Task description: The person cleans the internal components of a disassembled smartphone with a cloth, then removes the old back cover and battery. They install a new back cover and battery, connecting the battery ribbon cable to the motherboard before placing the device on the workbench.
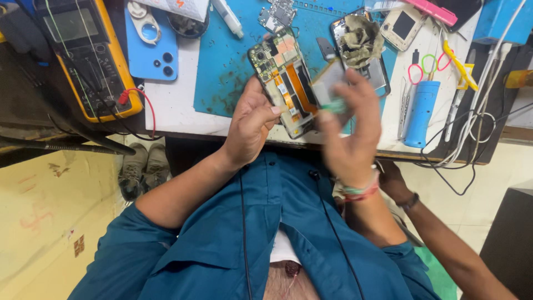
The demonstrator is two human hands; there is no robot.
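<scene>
The opened phone (286,83), its circuit board and orange flex bare, is held over the tabletop (172,105). The left hand (250,125) pinches its lower edge; the right hand (347,130) clasps a blurred grey part, perhaps a battery. Light, stiff and fragile: hold by the frame.

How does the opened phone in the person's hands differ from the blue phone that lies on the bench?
The opened phone shows its circuit board and orange ribbon; the blue phone shows a closed back with camera lenses. The opened phone is held up, tilted, by the left hand, with the right hand at it; the blue phone lies flat, untouched, beside the yellow meter. Both are slim rectangles.
</scene>
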